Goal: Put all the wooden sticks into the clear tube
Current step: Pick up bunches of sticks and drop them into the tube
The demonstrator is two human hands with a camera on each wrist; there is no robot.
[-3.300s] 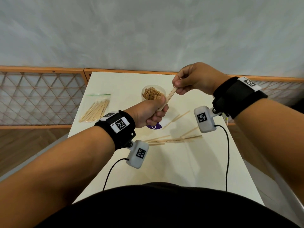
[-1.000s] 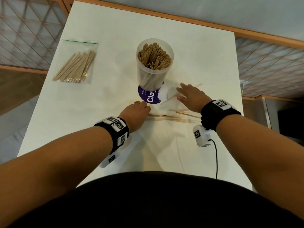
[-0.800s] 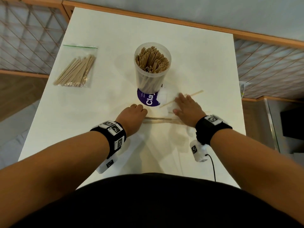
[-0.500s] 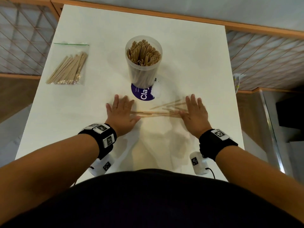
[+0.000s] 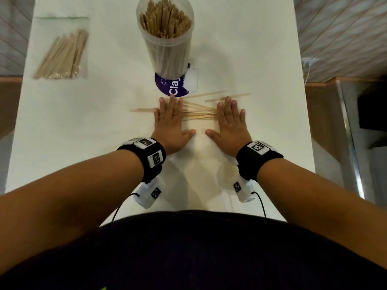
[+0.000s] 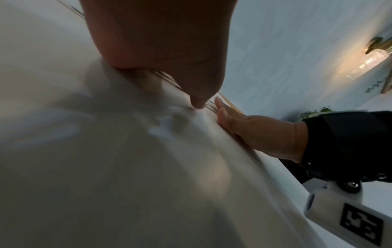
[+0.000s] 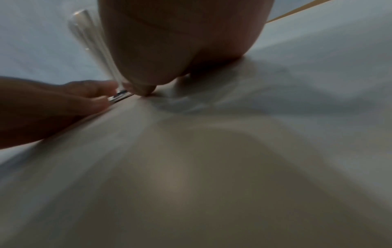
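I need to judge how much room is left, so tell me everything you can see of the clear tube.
The clear tube is a tall round container of cloudy see-through plastic, standing upright and open-topped at the far middle of the white table. It is packed nearly full with upright wooden sticks whose ends reach about to its rim. A purple round label or lid with white lettering shows at its base. Neither hand touches it.

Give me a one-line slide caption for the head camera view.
Both hands, left hand and right hand, lie flat on loose wooden sticks before the stick-filled clear tube on the white table.
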